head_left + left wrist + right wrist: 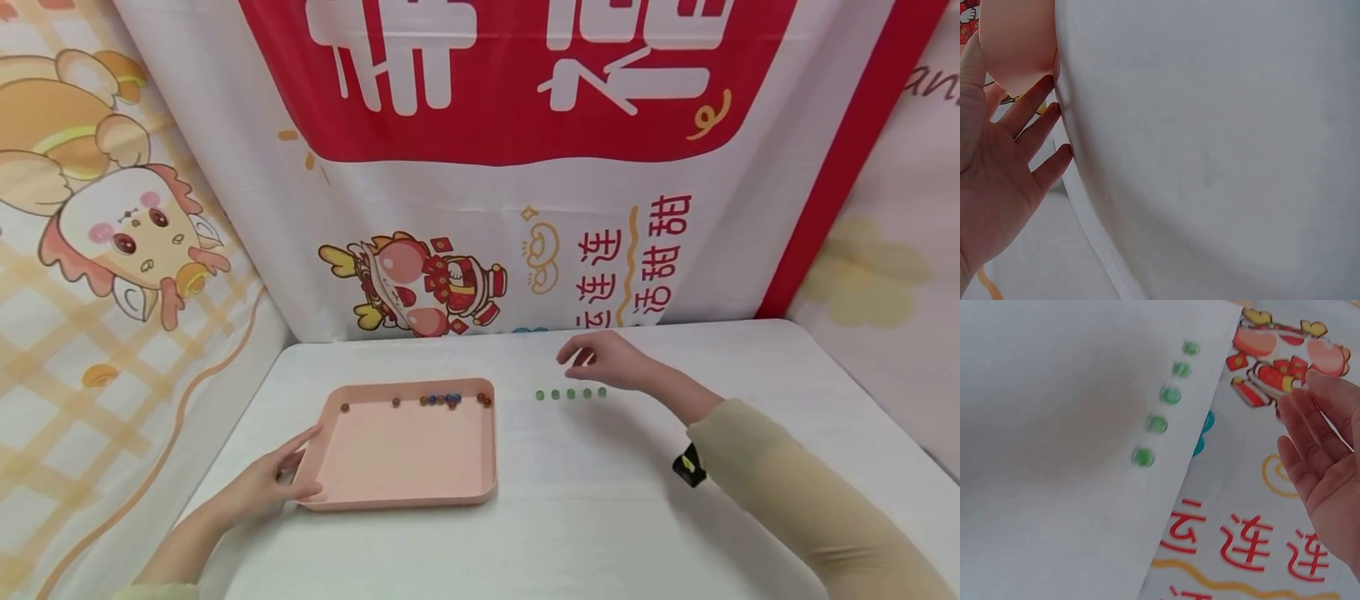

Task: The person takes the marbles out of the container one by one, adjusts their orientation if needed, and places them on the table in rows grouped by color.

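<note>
L hand (262, 482) at L side of tray (405, 502): fingers spread & fairly straight, thumb by the near L corner, index up along the L wall. L wrist cam shows the fingertips right at the tabletop (547, 533) edge, thumb against the tray.

Tray = pink, shallow, flat on tabletop, L of ctr. Beads in it sit mostly along the far wall: brown beads (345, 407) & blue beads (432, 400). One brown near far L corner, another a bit R of it, then a mixed brown/blue cluster R of ctr, then a couple of brown in far R corner.

R hand (607, 360) is up over the far part of tabletop, R of tray, just above the green beads (571, 395). Its fingers are loosely bent, thumb tip near index tip, not pressed tog. Green beads: 5, clear-ish, spaced in a straight row on tabletop, R of tray, nr the far edge.

Beige sleeve (795, 492) on R arm; small black tag (690, 467) by the cuff. Behind: white/red backdrop (487, 192) w/ cartoon (431, 283) & red writing.
</note>
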### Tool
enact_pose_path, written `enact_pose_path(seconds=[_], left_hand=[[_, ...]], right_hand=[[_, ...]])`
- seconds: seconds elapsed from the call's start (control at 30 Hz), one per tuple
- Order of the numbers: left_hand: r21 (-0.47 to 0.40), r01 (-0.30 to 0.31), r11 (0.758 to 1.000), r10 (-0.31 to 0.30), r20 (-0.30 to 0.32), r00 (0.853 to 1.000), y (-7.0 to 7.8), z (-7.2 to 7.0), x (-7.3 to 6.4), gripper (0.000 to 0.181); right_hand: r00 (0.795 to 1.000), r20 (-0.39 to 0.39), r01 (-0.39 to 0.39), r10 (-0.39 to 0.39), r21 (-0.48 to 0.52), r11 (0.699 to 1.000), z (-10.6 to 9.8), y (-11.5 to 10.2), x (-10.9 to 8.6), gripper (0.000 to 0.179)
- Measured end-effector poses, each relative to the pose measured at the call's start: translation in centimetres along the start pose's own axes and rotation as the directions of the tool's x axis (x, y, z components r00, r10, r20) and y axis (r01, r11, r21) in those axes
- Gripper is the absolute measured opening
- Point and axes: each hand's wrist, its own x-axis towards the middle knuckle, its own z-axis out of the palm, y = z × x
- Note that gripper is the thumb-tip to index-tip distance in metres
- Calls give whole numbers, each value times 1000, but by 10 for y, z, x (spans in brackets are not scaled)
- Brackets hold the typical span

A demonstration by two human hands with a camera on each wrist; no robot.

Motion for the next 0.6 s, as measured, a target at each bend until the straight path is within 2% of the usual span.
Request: enact_pose_path(seconds=[0.33,0.6], left_hand=[[-7,-3,1000,3,6,1000,-1,0,1,94],[2,-7,1000,7,-2,1000,-3,0,0,93]], right_hand=[[997,32,65,-65,12,998,23,-39,20,18],[988,108,113,-112,0,994,47,-57,41,21]])
